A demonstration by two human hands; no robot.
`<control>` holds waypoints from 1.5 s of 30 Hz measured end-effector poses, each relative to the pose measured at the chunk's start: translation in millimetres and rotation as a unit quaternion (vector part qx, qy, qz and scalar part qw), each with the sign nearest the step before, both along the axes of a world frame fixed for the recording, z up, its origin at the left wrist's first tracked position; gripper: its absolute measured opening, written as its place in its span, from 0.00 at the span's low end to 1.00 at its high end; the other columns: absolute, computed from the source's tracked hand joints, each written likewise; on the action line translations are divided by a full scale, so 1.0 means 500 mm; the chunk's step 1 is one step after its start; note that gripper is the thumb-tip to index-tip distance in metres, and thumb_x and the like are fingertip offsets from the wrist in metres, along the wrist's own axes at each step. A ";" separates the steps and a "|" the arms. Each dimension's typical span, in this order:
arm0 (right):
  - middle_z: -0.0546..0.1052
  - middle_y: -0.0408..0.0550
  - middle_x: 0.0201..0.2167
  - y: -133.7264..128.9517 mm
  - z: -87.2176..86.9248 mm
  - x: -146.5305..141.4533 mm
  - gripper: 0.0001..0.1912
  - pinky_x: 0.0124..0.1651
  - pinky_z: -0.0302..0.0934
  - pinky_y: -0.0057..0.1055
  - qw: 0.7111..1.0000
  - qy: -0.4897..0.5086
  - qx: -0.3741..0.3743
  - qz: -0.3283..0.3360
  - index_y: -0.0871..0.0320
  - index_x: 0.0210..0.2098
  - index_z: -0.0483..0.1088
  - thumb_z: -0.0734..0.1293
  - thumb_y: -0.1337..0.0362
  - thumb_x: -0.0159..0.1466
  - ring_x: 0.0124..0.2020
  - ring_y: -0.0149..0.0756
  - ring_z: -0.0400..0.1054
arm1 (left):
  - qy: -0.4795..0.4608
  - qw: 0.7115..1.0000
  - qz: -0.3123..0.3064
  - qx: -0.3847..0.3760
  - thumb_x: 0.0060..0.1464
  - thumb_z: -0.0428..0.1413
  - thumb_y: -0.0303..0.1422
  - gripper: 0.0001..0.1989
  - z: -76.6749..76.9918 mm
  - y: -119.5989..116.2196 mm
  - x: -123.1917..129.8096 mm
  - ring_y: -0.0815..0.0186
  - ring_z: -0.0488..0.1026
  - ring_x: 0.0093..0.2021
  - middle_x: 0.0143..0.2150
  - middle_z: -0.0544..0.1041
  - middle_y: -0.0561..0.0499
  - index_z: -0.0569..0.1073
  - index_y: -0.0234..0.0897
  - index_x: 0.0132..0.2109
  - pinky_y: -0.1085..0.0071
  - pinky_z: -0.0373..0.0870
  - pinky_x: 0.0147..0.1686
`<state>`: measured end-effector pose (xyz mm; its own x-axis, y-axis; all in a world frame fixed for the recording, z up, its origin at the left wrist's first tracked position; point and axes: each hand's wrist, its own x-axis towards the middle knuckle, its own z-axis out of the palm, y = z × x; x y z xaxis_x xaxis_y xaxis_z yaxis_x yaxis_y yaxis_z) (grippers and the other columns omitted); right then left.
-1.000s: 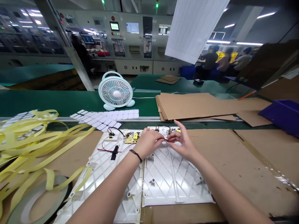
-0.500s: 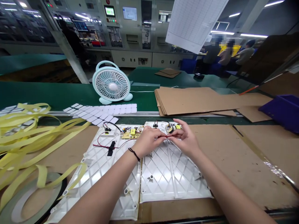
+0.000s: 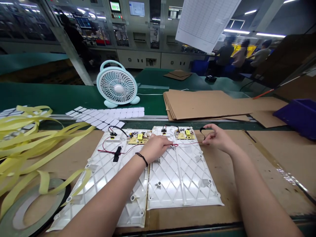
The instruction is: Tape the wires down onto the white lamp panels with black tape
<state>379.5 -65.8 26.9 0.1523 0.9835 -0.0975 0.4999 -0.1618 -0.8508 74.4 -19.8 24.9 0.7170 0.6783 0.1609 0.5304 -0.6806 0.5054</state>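
Observation:
Two white plastic panels lie side by side: the left panel (image 3: pixel 103 184) and the right panel (image 3: pixel 182 184), each with a circuit board at its top. Over the right panel, my left hand (image 3: pixel 158 146) pinches a thin red wire (image 3: pixel 189 143) that is looped beside the fingertips. Beyond that panel's right edge, my right hand (image 3: pixel 217 138) is closed on the wire's other stretch, drawing it nearly straight. A curled black strip of tape (image 3: pixel 201 131) hangs at my right fingers. Another piece of black tape (image 3: pixel 117 154) holds a wire down on the left panel.
Yellow strips (image 3: pixel 44 144) and a tape roll (image 3: pixel 56 197) lie at the left. Behind the panels stand a light-blue fan (image 3: pixel 118 87), white pad sheets (image 3: pixel 103 118) and cardboard sheets (image 3: pixel 197 103). A blue bin (image 3: pixel 298 113) is at the right; people work in the background.
My right hand has moved right, away from my left hand, and the red wire now stretches between them. The black tape strip now shows at my right fingers.

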 end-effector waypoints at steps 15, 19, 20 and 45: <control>0.67 0.51 0.54 -0.004 0.021 -0.012 0.21 0.58 0.56 0.49 0.968 -0.200 0.153 -0.007 0.50 0.44 0.73 0.72 0.53 0.51 0.56 0.51 0.61 | 0.040 0.997 0.064 0.029 0.49 0.54 0.30 0.09 -0.019 0.002 0.027 0.65 0.74 0.36 0.33 0.80 0.54 0.80 0.42 0.33 0.71 0.66 0.37; 0.76 0.50 0.37 -0.018 0.076 -0.075 0.17 0.47 0.65 0.44 0.988 -0.038 0.149 -0.029 0.55 0.35 0.73 0.74 0.53 0.49 0.41 0.45 0.71 | 0.058 0.995 0.069 0.040 0.48 0.54 0.29 0.10 -0.019 0.001 0.030 0.64 0.74 0.34 0.32 0.80 0.53 0.80 0.42 0.32 0.70 0.66 0.36; 0.76 0.49 0.32 -0.022 0.087 -0.093 0.17 0.43 0.66 0.41 0.991 0.006 0.134 -0.011 0.56 0.32 0.72 0.74 0.54 0.48 0.36 0.43 0.72 | 0.060 0.995 0.069 0.041 0.48 0.54 0.29 0.10 -0.018 0.001 0.030 0.64 0.74 0.34 0.32 0.80 0.53 0.80 0.42 0.32 0.70 0.66 0.36; 0.68 0.39 0.24 0.038 -0.031 -0.242 0.10 0.31 0.52 0.26 0.956 -0.163 0.116 0.216 0.55 0.28 0.63 0.66 0.75 0.49 0.27 0.32 0.62 | 0.117 0.990 0.058 0.060 0.51 0.53 0.31 0.10 -0.018 0.001 0.030 0.61 0.73 0.38 0.34 0.79 0.49 0.80 0.41 0.34 0.68 0.64 0.36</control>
<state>258.7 -46.7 11.4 -0.2871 0.9511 0.1139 0.7223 0.2930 -0.6265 89.6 -19.3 15.7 0.6631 0.7438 0.0838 0.7014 -0.6565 0.2777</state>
